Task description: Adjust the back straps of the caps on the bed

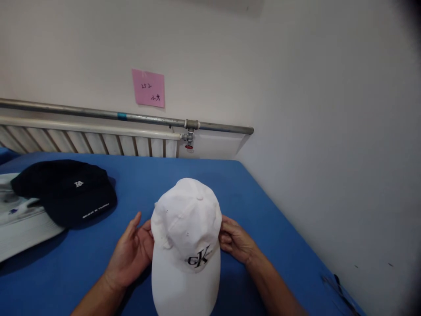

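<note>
Far left: a pale folded item [19,224] lies at the edge of the blue bench [269,228], partly cut off by the frame; what it is, you cannot tell from here

A black cap [66,193] sits half on that pale item and half on the bench, with small white lettering on its front and brim. It is well apart from both of your hands

Behind it, along the wall: a white radiator [92,141], with a grey pipe [98,115] running above it. A pink note [148,87] is stuck to the wall over the pipe, its writing too small to read

Your left hand [131,252] rests on the bench with its palm turned to the white cap's left side and the thumb raised free. The fingertips meet the cap's lower edge and go out of sight there, so you cannot tell whether they pinch it or only touch

The white cap [186,219] stands in the middle of the bench between your two hands, crown up, brim pointing toward you, black logo on the front panel

Your right hand [237,241] is at the cap's right side, fingers curled in and grasping the edge of the crown

Right of that: bare blue bench, then the plain wall [329,131]. A thin dark object [338,287] lies near the bench's right corner, too blurred to identify
</note>
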Demonstrator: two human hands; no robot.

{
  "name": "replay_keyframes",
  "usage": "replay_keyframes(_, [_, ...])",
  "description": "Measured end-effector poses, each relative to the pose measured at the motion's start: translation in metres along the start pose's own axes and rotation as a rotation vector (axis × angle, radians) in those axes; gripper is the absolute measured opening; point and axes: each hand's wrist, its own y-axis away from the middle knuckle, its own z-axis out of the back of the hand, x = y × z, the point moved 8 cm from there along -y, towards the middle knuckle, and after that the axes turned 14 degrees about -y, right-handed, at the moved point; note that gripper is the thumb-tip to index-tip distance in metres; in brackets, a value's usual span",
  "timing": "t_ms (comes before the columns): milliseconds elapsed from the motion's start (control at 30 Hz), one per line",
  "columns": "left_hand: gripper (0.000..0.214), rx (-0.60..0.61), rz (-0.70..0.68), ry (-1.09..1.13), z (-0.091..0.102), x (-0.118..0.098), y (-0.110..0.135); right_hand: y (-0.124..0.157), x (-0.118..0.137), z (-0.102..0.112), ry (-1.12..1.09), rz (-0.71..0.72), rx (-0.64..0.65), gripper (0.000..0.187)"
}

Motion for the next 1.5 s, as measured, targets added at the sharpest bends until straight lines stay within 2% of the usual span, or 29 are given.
replay_keyframes(100, [0.026,0.019,0.025,-0.008,0.001,0.004,0.000,-0.001,0.000,0.000,0.001,-0.004,-0.009,0.030])
replay_keyframes(300, [0.017,-0.095,0.020,0.007,0.008,0.007,0.000,-0.002,-0.002,0.000,0.079,-0.004,-0.002,0.023])
replay_keyframes(433, [0.021,-0.107,0.038,0.063,0.007,0.008,0.000,-0.002,0.005,-0.005,0.171,0.124,0.036,0.021])
replay_keyframes(533, [0.028,-0.066,0.052,0.065,0.004,0.011,0.000,-0.003,0.005,-0.014,0.087,0.178,0.089,0.025])
replay_keyframes(667, [0.032,-0.019,0.079,0.055,0.001,0.016,0.000,-0.008,-0.010,-0.015,-0.082,0.130,0.051,0.024])
replay_keyframes(800, [0.026,-0.047,0.051,0.086,0.001,0.013,-0.001,-0.013,-0.020,-0.007,-0.211,0.112,-0.025,0.017])
replay_keyframes(1067, [0.027,-0.091,0.037,0.073,0.001,0.014,0.000,-0.014,-0.031,-0.003,-0.233,0.005,-0.082,0.005])
replay_keyframes(1233, [0.035,-0.011,0.003,-0.021,-0.004,0.014,0.005,-0.013,-0.033,-0.008,-0.265,-0.023,-0.091,0.005])
replay_keyframes(1333, [0.036,0.006,0.027,-0.050,-0.006,0.017,0.006,-0.013,-0.033,-0.009,-0.297,-0.023,-0.087,0.008])
replay_keyframes(1500, [0.022,-0.032,0.122,0.033,-0.001,0.025,0.002,-0.010,-0.029,-0.013,-0.302,-0.016,-0.031,0.012])
